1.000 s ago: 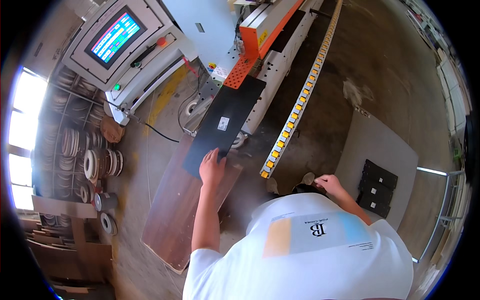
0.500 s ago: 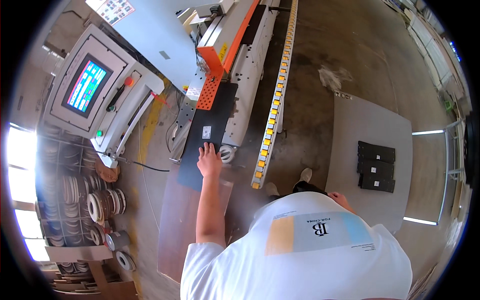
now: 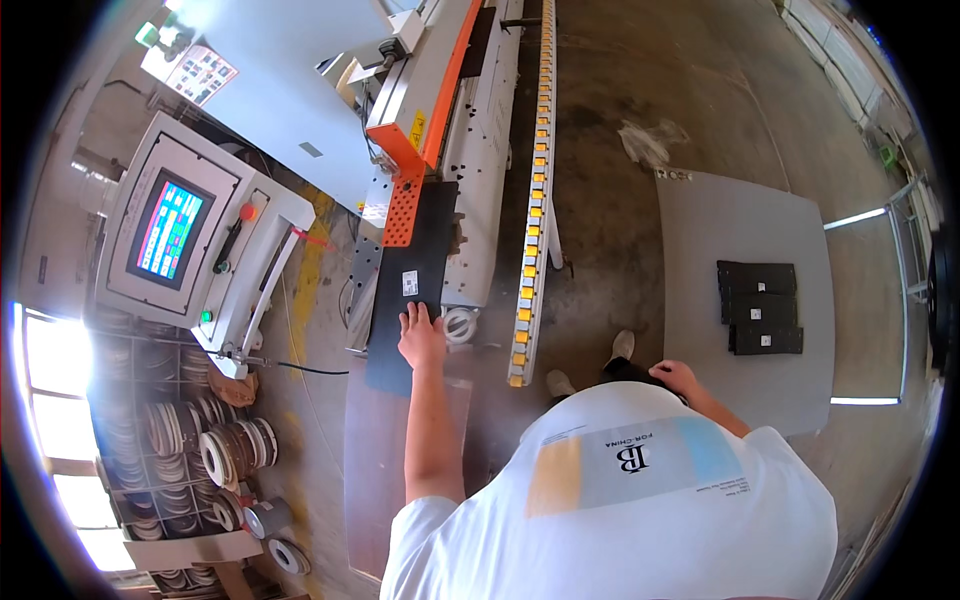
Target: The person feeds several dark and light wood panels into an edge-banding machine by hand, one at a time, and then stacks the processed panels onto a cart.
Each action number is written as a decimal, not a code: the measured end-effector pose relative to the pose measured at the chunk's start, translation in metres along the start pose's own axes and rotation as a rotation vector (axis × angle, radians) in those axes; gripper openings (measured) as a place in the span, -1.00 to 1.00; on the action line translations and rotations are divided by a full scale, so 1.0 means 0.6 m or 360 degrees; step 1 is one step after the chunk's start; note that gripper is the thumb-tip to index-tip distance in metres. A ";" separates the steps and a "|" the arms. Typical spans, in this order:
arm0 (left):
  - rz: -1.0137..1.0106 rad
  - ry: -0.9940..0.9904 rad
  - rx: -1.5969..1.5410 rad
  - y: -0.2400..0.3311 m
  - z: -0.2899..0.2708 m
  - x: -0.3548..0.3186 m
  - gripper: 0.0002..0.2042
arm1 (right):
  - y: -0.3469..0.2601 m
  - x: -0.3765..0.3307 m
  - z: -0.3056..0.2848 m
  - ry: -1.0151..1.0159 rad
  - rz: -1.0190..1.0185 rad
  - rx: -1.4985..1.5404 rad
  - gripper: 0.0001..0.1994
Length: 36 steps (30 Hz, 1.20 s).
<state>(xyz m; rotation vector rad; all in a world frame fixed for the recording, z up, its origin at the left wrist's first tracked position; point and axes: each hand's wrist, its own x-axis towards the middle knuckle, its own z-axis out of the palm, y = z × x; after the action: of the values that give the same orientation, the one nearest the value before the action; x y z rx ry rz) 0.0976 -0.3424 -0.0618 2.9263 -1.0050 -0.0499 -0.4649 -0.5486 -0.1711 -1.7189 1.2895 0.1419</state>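
My left hand lies with its fingers spread on a long dark board, just below a small white label on its surface. The far end of the board runs beside and partly beneath a perforated orange guard on a long machine. My right hand hangs low beside my waist, away from the board; its fingers are partly hidden, so whether they hold anything does not show.
A control panel with a lit screen stands at the left. A roller rail with yellow rollers runs along the right of the machine. Three dark boards lie on a grey sheet at right. Rolls of banding fill the lower left.
The whole view has shifted and turned slightly. The board and my left hand have moved a little toward the orange guard. More of my right hand and forearm shows.
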 end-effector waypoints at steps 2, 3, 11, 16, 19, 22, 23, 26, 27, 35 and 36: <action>-0.0012 -0.0018 0.0017 0.001 -0.001 -0.004 -0.45 | -0.003 0.001 0.000 -0.0030 0.0035 0.0001 -0.60; -0.0002 -0.0015 0.0024 0.002 0.000 -0.003 -0.45 | -0.004 0.001 -0.001 -0.0039 0.0054 0.0006 -0.60; -0.0042 0.0042 0.0010 -0.004 0.002 -0.006 -0.47 | 0.005 0.012 0.010 -0.0039 0.0040 0.0035 -0.61; 0.0018 0.0026 -0.0054 0.008 -0.009 -0.001 -0.46 | -0.014 -0.008 0.010 -0.0084 0.0063 0.0083 -0.62; -0.0015 0.0052 -0.0085 0.004 -0.002 -0.006 -0.46 | -0.030 -0.013 0.004 -0.0093 0.0088 0.0098 -0.61; -0.0025 0.0089 -0.0074 0.000 0.000 -0.011 -0.46 | -0.039 -0.005 0.001 -0.0087 0.0070 0.0022 -0.60; -0.0024 0.0080 -0.0086 0.001 -0.001 -0.011 -0.46 | -0.040 -0.001 -0.001 -0.0126 0.0046 0.0000 -0.59; -0.0013 0.0079 0.0003 0.001 0.001 -0.009 -0.47 | -0.044 0.007 -0.001 -0.0153 0.0001 -0.0038 -0.60; -0.0013 0.0074 0.0022 0.000 0.001 -0.008 -0.47 | -0.045 0.006 0.000 -0.0143 -0.0036 -0.0049 -0.60; -0.0004 0.0079 -0.0025 0.008 0.000 -0.009 -0.48 | -0.040 -0.023 0.003 -0.0027 0.0081 -0.0014 -0.60; -0.0006 0.0101 -0.0073 0.009 0.000 -0.010 -0.48 | -0.043 -0.030 -0.002 0.0025 0.0112 -0.0025 -0.60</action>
<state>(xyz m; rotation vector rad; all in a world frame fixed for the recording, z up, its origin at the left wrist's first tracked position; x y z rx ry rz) 0.0896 -0.3428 -0.0612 2.8694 -0.9757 0.0191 -0.4528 -0.5372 -0.1446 -1.6913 1.3647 0.1800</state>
